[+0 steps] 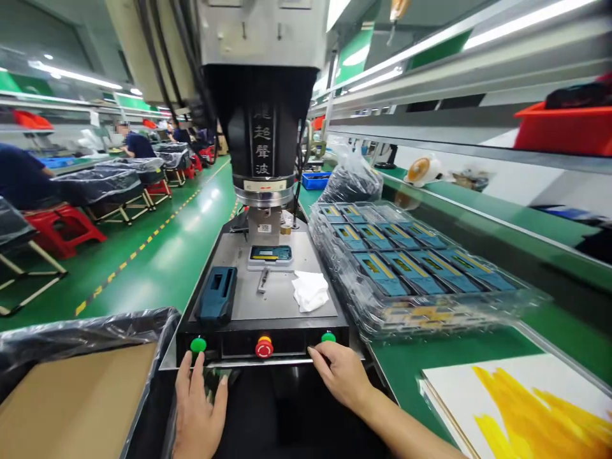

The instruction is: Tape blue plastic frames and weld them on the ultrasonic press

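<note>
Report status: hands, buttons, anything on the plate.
Left hand open below left green button. Right hand open, fingertip near right green button. White cloth on plate.

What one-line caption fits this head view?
Both hands, left hand and right hand, rest by the green buttons of an ultrasonic welder.

Green buttons (198,345), red button (264,347)

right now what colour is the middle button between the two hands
Red with a yellow centre, the middle button, clearest in the head view.
</note>
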Available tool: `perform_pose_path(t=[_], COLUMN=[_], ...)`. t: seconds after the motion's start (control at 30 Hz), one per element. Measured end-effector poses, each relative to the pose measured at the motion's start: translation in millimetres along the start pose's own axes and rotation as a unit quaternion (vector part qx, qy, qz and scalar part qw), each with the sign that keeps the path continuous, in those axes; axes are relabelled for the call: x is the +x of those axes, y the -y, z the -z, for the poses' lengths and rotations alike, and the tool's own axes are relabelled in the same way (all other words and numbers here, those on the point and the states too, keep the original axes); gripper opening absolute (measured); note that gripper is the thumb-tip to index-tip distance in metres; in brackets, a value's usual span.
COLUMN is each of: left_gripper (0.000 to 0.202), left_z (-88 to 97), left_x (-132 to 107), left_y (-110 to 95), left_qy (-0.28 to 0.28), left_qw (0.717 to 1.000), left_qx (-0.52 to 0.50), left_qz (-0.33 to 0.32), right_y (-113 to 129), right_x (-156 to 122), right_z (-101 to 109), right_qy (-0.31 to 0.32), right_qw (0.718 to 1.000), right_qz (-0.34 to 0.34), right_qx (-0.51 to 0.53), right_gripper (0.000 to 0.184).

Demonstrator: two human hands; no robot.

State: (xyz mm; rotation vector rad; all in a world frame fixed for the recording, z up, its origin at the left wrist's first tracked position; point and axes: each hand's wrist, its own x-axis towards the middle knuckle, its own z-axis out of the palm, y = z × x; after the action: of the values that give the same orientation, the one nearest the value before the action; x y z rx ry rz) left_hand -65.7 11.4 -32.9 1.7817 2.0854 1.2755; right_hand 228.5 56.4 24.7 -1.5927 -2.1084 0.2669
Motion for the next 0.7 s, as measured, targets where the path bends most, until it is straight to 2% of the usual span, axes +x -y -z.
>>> perform_pose_path(t=[0.1,0.2,0.37,0.5,0.63,0.7], left_gripper=[0.069,0.072,0.071,0.070,0.060,0.050], left_z=[-13.0,-22.9,-23.7,-23.6,-32.2,-40.9], left_x=[5.0,3.5,5.2,2.9,-14.8,-28.2], left_y=[-4.0,-2.4,-2.0,-11.5,-27.3,-29.9], left_qy=[0.031,0.046,0.060,0.043,-0.010,0.032], left_qw=[0.998,0.996,0.994,0.995,0.999,0.999], left_qx=[0.050,0.072,0.084,0.080,0.039,-0.015], left_qz=[-0.010,-0.005,0.036,0.044,-0.013,-0.018], right_y=[-13.5,-15.3,-9.7,-10.8,-11.0,-10.3], right_x=[-3.8,-0.2,8.2,9.3,6.5,5.4], right_z=[-7.1,-6.6,2.9,8.1,8.0,6.6], right_qy=[0.025,0.061,0.089,0.111,0.105,0.102], right_qw=[0.998,0.993,0.986,0.986,0.987,0.987], right_qz=[-0.055,-0.092,-0.138,-0.127,-0.124,-0.124], right_qx=[-0.018,-0.029,-0.034,-0.019,-0.009,-0.003], right_gripper=[0.042,0.038,0.033,0.032,0.033,0.032])
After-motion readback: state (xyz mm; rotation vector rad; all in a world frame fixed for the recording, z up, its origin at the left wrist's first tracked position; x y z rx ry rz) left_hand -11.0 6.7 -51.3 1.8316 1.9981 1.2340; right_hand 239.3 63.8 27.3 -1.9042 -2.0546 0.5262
